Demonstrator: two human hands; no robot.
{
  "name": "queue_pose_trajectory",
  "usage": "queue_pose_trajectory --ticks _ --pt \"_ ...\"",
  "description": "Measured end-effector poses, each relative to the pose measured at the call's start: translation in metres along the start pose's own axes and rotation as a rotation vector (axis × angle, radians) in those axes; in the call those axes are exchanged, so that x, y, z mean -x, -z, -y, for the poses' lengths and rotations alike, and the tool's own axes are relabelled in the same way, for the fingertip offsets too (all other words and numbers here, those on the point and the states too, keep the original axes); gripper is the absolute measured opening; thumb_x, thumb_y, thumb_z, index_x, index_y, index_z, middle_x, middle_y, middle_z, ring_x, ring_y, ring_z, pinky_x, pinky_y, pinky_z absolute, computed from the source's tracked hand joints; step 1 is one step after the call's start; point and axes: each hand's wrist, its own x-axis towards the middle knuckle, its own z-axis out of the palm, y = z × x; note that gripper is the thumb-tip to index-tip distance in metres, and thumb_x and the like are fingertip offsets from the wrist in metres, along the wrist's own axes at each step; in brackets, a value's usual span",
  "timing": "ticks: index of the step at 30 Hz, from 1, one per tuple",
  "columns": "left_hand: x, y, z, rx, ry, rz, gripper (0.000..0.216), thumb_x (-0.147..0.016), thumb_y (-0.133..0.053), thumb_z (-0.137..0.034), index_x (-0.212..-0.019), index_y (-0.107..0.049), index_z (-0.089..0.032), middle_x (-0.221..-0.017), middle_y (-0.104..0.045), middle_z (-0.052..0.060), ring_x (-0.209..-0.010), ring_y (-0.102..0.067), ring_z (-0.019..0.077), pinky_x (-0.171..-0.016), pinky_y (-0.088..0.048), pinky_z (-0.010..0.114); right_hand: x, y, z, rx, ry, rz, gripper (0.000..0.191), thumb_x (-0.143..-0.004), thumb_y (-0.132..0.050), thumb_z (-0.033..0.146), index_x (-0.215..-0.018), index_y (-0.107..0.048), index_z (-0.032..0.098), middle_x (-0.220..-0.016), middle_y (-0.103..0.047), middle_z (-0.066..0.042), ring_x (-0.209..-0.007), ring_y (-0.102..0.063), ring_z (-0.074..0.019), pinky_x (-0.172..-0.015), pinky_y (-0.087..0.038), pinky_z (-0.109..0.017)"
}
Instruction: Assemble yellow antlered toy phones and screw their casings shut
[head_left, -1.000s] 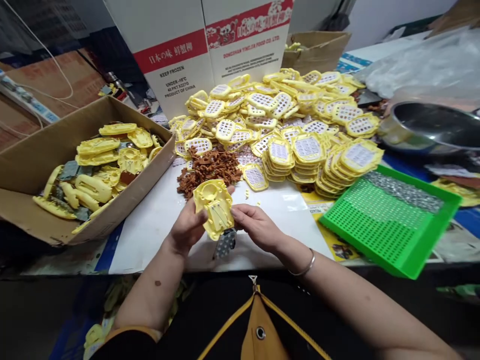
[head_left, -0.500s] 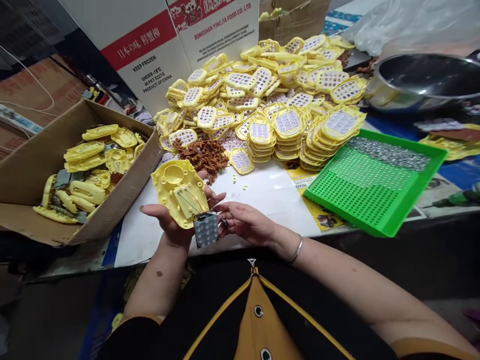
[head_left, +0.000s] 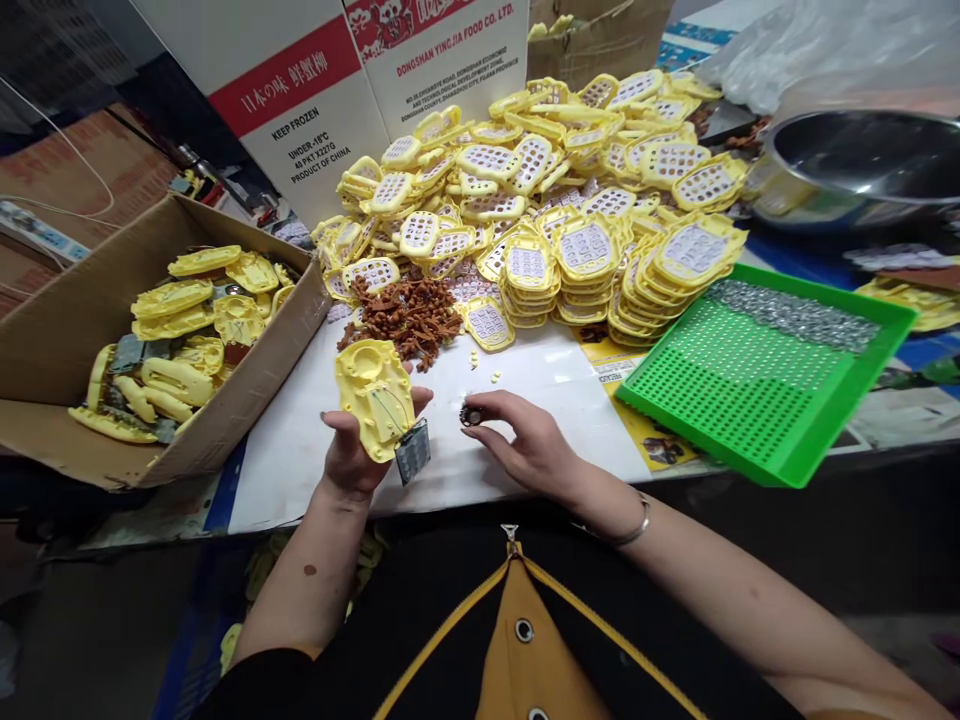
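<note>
Left of the yellow shell (head_left: 373,395) sits an open cardboard box (head_left: 67,310) of like shells, its left end cut off by the frame. The left hand (head_left: 351,455) grips the shell from beneath, palm mostly hidden. A small grey board (head_left: 412,452) hangs at the shell's lower edge, above the tabletop (head_left: 300,450). Just right of the shell, the right hand (head_left: 529,445) pinches a small dark round part (head_left: 470,413) in its fingertips, too small to make out. Farther right lies a green tray (head_left: 720,390).
</note>
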Motion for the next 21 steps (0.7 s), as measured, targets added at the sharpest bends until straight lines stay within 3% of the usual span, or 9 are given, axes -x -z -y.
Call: queue_pose_trajectory --ticks 3,7,10,12,16,21 --pt "0.006 0.003 0.004 -0.036 0.168 0.138 0.087 -0.051 -0.074 -0.069 -0.121 -0.062 -0.019 -0.104 -0.072 0.01 -0.094 -0.068 0.0271 -0.097 -0.046 0.041 -0.007 0.015 0.01 0.335 0.359 -0.044 0.035 -0.088 -0.057 0.012 -0.121 -0.053 0.021 -0.101 -0.069 -0.009 -0.092 -0.066 -0.017 -0.076 -0.058 -0.032" --pt "0.011 -0.003 0.012 -0.031 0.342 0.344 0.086 -0.05 -0.076 -0.068 -0.118 -0.064 -0.015 -0.097 -0.072 0.011 -0.084 -0.069 0.0267 -0.083 -0.053 0.04 -0.018 0.024 0.025 0.55 0.493 -0.067 0.032 -0.084 -0.061 0.012 -0.115 -0.059 0.021 -0.093 -0.066 -0.008 -0.085 -0.062 -0.0169 -0.069 -0.055 -0.029" --pt "0.013 -0.006 0.021 -0.02 0.401 0.406 0.081 -0.052 -0.072 -0.072 -0.107 -0.067 -0.013 -0.084 -0.072 0.01 -0.068 -0.068 0.0233 -0.065 -0.054 0.033 -0.022 0.021 0.028 0.586 0.429 -0.009 0.031 -0.086 -0.055 0.01 -0.115 -0.06 0.02 -0.08 -0.06 -0.005 -0.07 -0.056 -0.0147 -0.062 -0.051 -0.028" --pt "0.013 -0.004 0.027 -0.009 0.437 0.398 0.078 -0.056 -0.066 -0.076 -0.101 -0.068 -0.012 -0.074 -0.071 0.009 -0.066 -0.068 0.0233 -0.061 -0.052 0.031 -0.023 0.019 0.028 0.535 0.337 0.047 0.033 -0.087 -0.051 0.011 -0.118 -0.058 0.018 -0.083 -0.059 -0.006 -0.072 -0.055 -0.0155 -0.062 -0.051 -0.029" --pt "0.013 0.002 0.037 0.03 0.499 0.355 0.084 -0.058 -0.06 -0.08 -0.103 -0.066 -0.01 -0.074 -0.071 0.011 -0.074 -0.069 0.0277 -0.066 -0.053 0.035 -0.02 0.015 0.026 0.373 0.207 0.079 0.035 -0.088 -0.048 0.01 -0.123 -0.052 0.013 -0.094 -0.06 -0.011 -0.084 -0.058 -0.0187 -0.07 -0.055 -0.033" --pt "0.012 -0.004 0.041 0.037 0.516 0.307 0.081 -0.054 -0.065 -0.078 -0.1 -0.066 -0.011 -0.078 -0.072 0.011 -0.083 -0.069 0.0305 -0.079 -0.054 0.042 -0.017 0.011 0.021 0.285 0.116 -0.067 0.016 -0.089 -0.054 0.014 -0.104 -0.057 0.017 -0.087 -0.064 -0.007 -0.083 -0.061 -0.0187 -0.072 -0.054 -0.034"
